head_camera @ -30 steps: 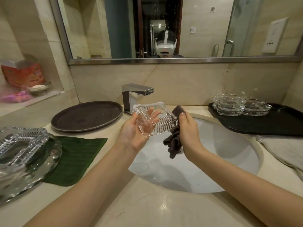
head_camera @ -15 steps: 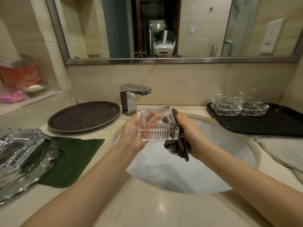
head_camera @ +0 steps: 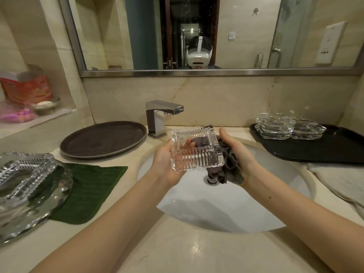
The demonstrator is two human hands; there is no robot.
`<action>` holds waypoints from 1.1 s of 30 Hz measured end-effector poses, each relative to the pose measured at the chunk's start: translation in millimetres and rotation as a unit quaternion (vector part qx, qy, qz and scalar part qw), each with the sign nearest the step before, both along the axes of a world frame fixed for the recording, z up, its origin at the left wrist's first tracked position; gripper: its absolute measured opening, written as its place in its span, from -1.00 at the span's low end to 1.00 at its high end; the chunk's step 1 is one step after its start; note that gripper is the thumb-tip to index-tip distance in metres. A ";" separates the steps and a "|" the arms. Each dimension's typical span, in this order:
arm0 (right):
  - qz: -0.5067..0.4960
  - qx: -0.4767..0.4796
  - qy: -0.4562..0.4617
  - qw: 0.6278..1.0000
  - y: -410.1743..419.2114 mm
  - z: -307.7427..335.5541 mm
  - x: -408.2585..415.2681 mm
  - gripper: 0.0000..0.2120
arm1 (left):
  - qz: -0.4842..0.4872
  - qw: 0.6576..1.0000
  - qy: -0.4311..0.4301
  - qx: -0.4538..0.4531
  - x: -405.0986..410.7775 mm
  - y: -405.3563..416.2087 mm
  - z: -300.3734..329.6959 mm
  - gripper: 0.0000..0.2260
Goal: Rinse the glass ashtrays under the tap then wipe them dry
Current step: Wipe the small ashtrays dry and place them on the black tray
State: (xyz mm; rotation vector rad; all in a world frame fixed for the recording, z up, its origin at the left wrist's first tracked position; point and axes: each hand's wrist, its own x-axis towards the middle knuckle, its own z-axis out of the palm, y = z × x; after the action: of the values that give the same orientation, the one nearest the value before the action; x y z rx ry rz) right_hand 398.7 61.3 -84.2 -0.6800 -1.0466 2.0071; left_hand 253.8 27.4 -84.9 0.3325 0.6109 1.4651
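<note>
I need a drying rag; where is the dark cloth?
In the head view, the dark cloth is in the right hand, over the sink, pressed against the square glass ashtray.

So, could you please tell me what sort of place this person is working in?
Most likely a hotel or guest bathroom vanity: a white oval basin sunk into a beige marble counter, a square chrome tap behind it, and a wide metal-framed wall mirror reflecting a glass shower door.
</note>
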 end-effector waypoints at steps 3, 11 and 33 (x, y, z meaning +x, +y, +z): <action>0.004 0.027 -0.042 0.999 -7.1 6.5 0.9 -0.66 | 0.010 0.998 0.046 -0.046 -3.7 6.1 -10.1 -0.77; -0.092 0.232 -0.161 0.955 -17.1 10.7 -4.9 -0.86 | -0.039 0.937 0.322 -0.128 5.3 -7.4 -10.2 -0.35; -0.047 0.763 -0.522 0.378 4.3 -19.1 3.3 -0.79 | -0.021 0.963 0.269 0.023 -2.1 -19.0 -0.1 -0.47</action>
State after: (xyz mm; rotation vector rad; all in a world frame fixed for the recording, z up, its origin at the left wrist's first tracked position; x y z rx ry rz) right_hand 402.0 65.6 -103.3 -0.6845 -2.6713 -0.4909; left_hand 251.6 8.4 -85.0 0.7894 0.9972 1.3493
